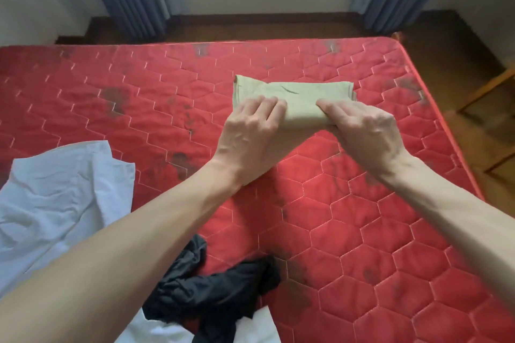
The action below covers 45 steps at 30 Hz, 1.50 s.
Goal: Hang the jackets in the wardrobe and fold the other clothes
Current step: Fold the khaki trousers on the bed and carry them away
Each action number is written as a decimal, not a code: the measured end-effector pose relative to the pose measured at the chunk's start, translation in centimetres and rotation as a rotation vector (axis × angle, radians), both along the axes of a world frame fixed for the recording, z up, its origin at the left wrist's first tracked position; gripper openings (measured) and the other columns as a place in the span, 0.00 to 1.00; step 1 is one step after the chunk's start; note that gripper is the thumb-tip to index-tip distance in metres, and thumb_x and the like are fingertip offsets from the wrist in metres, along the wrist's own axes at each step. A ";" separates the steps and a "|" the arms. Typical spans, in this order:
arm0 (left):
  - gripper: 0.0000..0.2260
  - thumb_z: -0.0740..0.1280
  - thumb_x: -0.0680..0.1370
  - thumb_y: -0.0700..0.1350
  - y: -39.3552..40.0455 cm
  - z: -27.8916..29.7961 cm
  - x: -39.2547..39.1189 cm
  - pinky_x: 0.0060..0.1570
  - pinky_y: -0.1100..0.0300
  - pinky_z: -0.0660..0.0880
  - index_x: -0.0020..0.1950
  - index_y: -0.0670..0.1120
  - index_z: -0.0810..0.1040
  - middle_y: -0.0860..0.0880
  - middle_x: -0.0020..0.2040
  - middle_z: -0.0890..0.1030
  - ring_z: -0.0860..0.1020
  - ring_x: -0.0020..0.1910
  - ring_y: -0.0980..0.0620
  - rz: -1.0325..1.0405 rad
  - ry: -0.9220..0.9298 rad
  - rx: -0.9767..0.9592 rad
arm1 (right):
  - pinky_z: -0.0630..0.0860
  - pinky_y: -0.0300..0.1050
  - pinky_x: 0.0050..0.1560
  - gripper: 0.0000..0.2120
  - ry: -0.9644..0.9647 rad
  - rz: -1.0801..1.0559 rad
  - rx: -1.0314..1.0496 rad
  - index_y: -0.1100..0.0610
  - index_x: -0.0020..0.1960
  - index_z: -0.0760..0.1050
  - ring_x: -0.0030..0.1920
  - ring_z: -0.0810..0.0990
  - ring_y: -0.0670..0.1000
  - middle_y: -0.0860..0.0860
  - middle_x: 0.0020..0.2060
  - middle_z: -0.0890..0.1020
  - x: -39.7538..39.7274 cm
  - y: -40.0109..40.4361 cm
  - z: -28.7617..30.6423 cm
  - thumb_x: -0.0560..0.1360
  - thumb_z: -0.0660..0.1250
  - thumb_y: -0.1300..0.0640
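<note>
Khaki folded garment [292, 100] was gripped at near edge by left hand [250, 131] and right hand [367, 131], fingers curled; soft, light, probably best held at folds.

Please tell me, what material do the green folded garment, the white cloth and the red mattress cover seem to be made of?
The green folded garment looks like matte woven cotton: soft, crisp folds, no shine. The white cloth seems thin cotton or a blend, with fine wrinkles. The red mattress cover looks like quilted synthetic fabric with a slight sheen and stitched hexagons, though I cannot be sure.
</note>
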<state>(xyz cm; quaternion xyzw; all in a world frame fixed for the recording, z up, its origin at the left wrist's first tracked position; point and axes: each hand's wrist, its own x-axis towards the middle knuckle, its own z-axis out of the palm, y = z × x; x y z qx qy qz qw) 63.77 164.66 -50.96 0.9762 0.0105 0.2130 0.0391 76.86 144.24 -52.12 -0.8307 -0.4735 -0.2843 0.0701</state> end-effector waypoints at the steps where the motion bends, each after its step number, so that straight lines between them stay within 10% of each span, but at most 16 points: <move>1: 0.18 0.57 0.78 0.39 -0.9 -1.0 -0.6 0.58 0.45 0.79 0.62 0.37 0.82 0.41 0.58 0.84 0.83 0.58 0.38 -0.009 -0.045 0.026 | 0.81 0.50 0.35 0.12 -0.036 0.018 0.013 0.56 0.62 0.82 0.44 0.87 0.56 0.52 0.50 0.87 -0.6 -1.2 -0.7 0.79 0.73 0.61; 7: 0.17 0.62 0.77 0.34 -8.6 -10.4 -8.6 0.59 0.48 0.80 0.62 0.40 0.83 0.44 0.58 0.85 0.83 0.56 0.41 -0.093 -0.008 -0.002 | 0.84 0.51 0.47 0.16 0.119 0.070 -0.093 0.56 0.65 0.81 0.53 0.86 0.53 0.50 0.59 0.85 -8.7 -10.8 -9.8 0.79 0.71 0.65; 17: 0.24 0.59 0.69 0.39 -19.8 -20.7 -23.7 0.51 0.53 0.82 0.62 0.43 0.84 0.46 0.55 0.84 0.84 0.49 0.45 -0.153 0.629 -0.105 | 0.84 0.49 0.48 0.16 0.486 0.134 -0.356 0.54 0.61 0.81 0.51 0.84 0.53 0.47 0.54 0.83 -23.2 -21.8 -22.5 0.76 0.62 0.59; 21: 0.37 0.78 0.58 0.42 -20.4 -21.9 -24.0 0.55 0.53 0.81 0.68 0.43 0.81 0.45 0.57 0.82 0.82 0.53 0.44 -0.102 0.878 -0.133 | 0.83 0.49 0.45 0.21 0.573 0.083 -0.395 0.54 0.61 0.81 0.52 0.84 0.54 0.48 0.56 0.84 -24.0 -22.2 -23.6 0.68 0.68 0.57; 24: 0.42 0.70 0.70 0.40 -20.1 -24.0 -24.5 0.78 0.37 0.57 0.82 0.44 0.58 0.35 0.79 0.60 0.59 0.80 0.34 -0.064 0.917 -0.091 | 0.81 0.49 0.47 0.22 0.654 0.098 -0.432 0.53 0.62 0.80 0.53 0.82 0.54 0.49 0.56 0.82 -23.9 -22.2 -24.1 0.71 0.72 0.44; 28: 0.46 0.66 0.70 0.38 -20.0 -26.3 -24.9 0.78 0.35 0.35 0.82 0.51 0.43 0.32 0.79 0.28 0.29 0.79 0.31 -0.038 0.974 -0.080 | 0.71 0.50 0.68 0.27 0.693 0.072 -0.366 0.54 0.70 0.76 0.67 0.77 0.56 0.51 0.67 0.78 -22.5 -19.3 -25.1 0.84 0.57 0.35; 34: 0.51 0.74 0.61 0.40 -20.6 -28.3 -25.7 0.76 0.35 0.64 0.84 0.46 0.59 0.31 0.82 0.55 0.55 0.82 0.30 -0.014 0.795 -0.080 | 0.42 0.53 0.84 0.40 0.861 -0.193 -0.444 0.51 0.86 0.42 0.84 0.38 0.51 0.51 0.85 0.43 -21.9 -16.5 -29.9 0.83 0.49 0.32; 45: 0.41 0.74 0.62 0.45 -19.2 -25.4 -24.9 0.71 0.42 0.73 0.76 0.39 0.73 0.37 0.74 0.74 0.73 0.74 0.36 -0.084 0.720 -0.221 | 0.49 0.57 0.83 0.48 0.875 0.157 -0.409 0.49 0.85 0.53 0.85 0.47 0.56 0.52 0.85 0.50 -21.3 -23.4 -27.8 0.75 0.61 0.24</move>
